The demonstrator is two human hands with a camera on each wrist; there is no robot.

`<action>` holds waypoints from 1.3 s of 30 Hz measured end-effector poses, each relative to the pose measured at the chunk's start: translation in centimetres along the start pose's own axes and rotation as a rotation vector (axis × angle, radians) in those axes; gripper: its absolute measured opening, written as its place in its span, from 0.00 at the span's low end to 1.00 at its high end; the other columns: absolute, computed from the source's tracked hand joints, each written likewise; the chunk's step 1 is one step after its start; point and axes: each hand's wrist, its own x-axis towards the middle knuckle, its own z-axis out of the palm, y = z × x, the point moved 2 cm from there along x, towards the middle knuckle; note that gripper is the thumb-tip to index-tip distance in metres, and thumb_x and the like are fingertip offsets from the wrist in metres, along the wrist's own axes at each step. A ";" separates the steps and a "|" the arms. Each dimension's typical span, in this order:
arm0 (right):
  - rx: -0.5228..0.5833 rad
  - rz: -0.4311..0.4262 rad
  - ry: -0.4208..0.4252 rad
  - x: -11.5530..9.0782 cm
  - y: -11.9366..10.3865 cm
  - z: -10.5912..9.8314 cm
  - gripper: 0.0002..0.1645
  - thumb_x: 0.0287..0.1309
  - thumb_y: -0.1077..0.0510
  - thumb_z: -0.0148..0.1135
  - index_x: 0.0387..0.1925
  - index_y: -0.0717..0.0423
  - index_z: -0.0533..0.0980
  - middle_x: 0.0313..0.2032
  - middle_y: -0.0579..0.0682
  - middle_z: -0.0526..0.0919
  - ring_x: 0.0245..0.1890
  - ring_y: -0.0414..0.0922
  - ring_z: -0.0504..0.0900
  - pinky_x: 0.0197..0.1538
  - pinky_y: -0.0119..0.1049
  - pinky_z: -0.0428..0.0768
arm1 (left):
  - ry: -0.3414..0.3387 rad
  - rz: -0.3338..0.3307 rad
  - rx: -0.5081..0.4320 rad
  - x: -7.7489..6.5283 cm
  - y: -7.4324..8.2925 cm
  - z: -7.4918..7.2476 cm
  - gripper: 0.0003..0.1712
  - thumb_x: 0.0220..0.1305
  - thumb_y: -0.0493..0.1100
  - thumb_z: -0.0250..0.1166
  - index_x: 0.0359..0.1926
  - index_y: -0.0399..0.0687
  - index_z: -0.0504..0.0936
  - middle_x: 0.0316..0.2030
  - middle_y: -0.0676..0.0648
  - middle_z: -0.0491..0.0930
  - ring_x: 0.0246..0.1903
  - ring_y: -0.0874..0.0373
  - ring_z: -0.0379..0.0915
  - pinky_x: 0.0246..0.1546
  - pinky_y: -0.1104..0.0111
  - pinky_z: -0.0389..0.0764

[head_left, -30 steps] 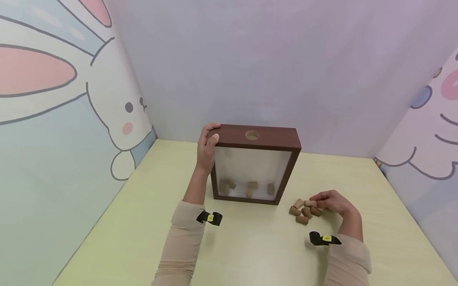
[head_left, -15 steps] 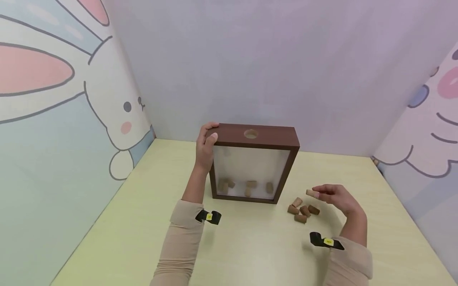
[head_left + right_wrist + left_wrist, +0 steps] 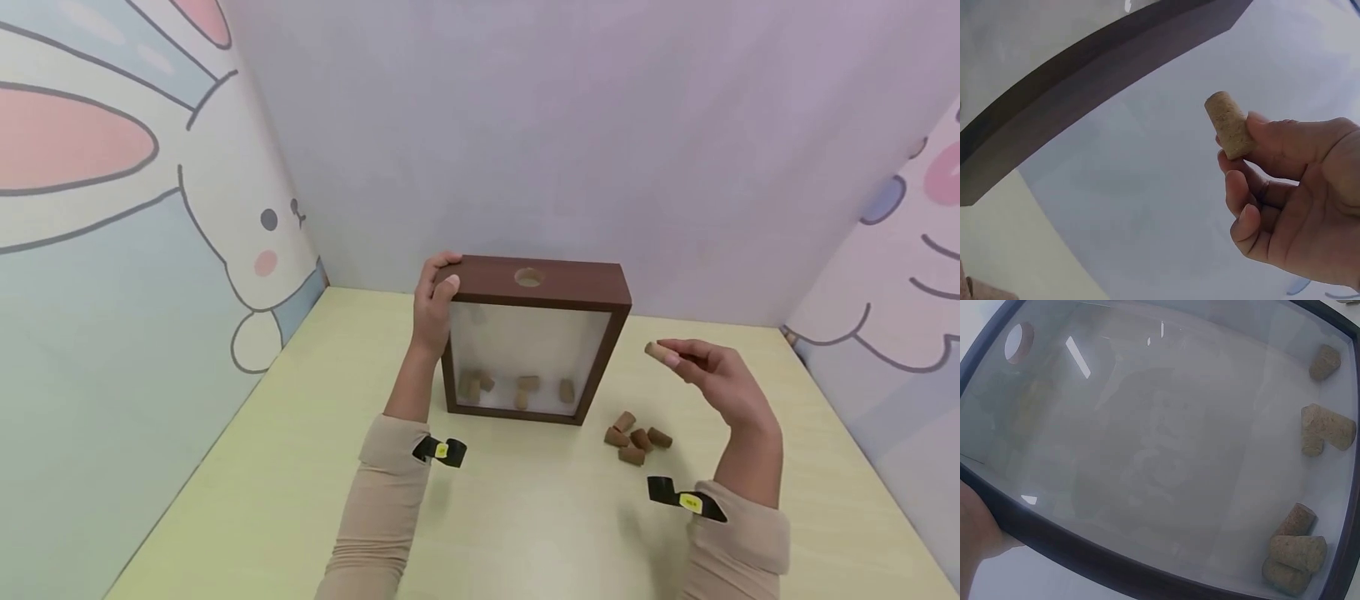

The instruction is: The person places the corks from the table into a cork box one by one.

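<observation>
A dark brown wooden box [image 3: 540, 281] with a clear front stands upright on the table, a round hole [image 3: 528, 277] in its top. My left hand [image 3: 432, 308] grips the box's upper left corner, thumb toward the front edge. Several corks [image 3: 1297, 553] lie inside along the bottom, seen through the pane in the left wrist view. Between thumb and fingers, my right hand [image 3: 723, 385] pinches a single cork [image 3: 1230, 125], raised above the table to the right of the box. Below that hand, several loose corks [image 3: 632, 456] lie in a small group.
The pale yellow table [image 3: 525, 508] reaches back to a lilac wall [image 3: 525, 125]. A cartoon rabbit [image 3: 247, 192] covers the left wall, and another cartoon figure [image 3: 915, 275] the right one. Both sleeves carry black wrist straps [image 3: 688, 500].
My right hand has picked one cork from the loose group and lifted it up and away from the table. The left hand stays on the box corner.
</observation>
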 end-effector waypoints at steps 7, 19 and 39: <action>0.099 -0.164 0.099 0.9 -3.6 -0.2 0.17 0.61 0.63 0.56 0.49 0.68 0.76 0.44 0.43 0.82 0.47 0.38 0.76 0.46 0.26 0.70 | 0.012 0.001 -0.014 -0.2 -0.5 0.0 0.26 0.61 0.43 0.48 0.55 0.29 0.66 0.57 0.33 0.62 0.50 0.57 0.62 0.50 0.65 0.60; 0.288 -0.433 0.100 3.0 -8.6 -0.5 0.18 0.59 0.74 0.52 0.51 0.71 0.74 0.36 0.53 0.78 0.36 0.44 0.73 0.40 0.26 0.71 | 0.004 0.005 0.018 -0.6 1.6 0.5 0.26 0.61 0.42 0.47 0.55 0.26 0.65 0.57 0.28 0.60 0.50 0.59 0.62 0.51 0.65 0.60; 0.268 -0.477 0.140 7.5 -15.5 2.9 0.11 0.48 0.73 0.62 0.37 0.67 0.76 0.30 0.51 0.81 0.27 0.44 0.77 0.30 0.28 0.72 | 0.002 0.002 -0.026 -0.4 -0.7 0.0 0.26 0.61 0.45 0.48 0.56 0.31 0.66 0.54 0.40 0.66 0.49 0.57 0.63 0.49 0.65 0.61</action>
